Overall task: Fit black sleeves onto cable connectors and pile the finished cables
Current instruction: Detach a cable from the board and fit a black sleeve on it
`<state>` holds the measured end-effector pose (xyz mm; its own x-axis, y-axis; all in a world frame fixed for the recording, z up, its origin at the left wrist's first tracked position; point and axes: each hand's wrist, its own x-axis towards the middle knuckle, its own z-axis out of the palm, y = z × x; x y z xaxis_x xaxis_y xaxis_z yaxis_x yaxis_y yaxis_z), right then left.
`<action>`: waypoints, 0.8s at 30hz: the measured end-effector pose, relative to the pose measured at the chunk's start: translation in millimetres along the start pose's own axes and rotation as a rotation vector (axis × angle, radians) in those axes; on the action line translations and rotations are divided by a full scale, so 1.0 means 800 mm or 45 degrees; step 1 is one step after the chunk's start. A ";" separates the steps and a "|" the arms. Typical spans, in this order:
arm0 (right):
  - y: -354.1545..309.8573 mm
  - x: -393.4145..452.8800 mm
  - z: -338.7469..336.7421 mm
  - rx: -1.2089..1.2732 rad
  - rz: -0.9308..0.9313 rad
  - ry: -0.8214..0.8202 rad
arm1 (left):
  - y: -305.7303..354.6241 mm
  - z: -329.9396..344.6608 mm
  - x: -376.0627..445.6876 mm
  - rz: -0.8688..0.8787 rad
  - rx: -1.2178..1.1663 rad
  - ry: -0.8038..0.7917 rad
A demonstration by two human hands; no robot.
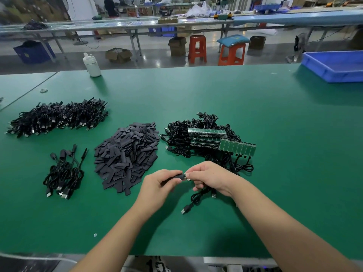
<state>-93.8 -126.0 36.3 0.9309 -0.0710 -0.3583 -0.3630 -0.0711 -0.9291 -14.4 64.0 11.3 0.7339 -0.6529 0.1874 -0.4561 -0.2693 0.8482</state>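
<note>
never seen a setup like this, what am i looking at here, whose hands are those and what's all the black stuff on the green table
There is no machine here. One picture, taken by a camera worn on a person's head, looks down at their own two bare hands over a green table.

The left hand pinches a black sleeve; the right hand holds a cable's connector against it, with the cable hanging below.

On the table lie a heap of loose black sleeves, a tangle of cables with green circuit strips, a small bundle of cables near the left, and a big pile of cables farther back. A white bottle and a blue tray stand at the far edge.
</note>
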 end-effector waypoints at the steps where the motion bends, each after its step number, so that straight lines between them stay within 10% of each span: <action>1: 0.000 0.000 0.001 0.020 -0.007 0.006 | 0.001 0.001 0.000 0.005 0.006 0.007; 24: 0.006 -0.007 -0.002 -0.038 -0.041 -0.051 | 0.014 0.007 -0.003 0.228 0.269 0.029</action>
<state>-101.0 -127.6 33.8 0.9428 -0.0286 -0.3322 -0.3333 -0.1024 -0.9372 -23.9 58.4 17.2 0.6422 -0.6880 0.3379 -0.6727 -0.2945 0.6788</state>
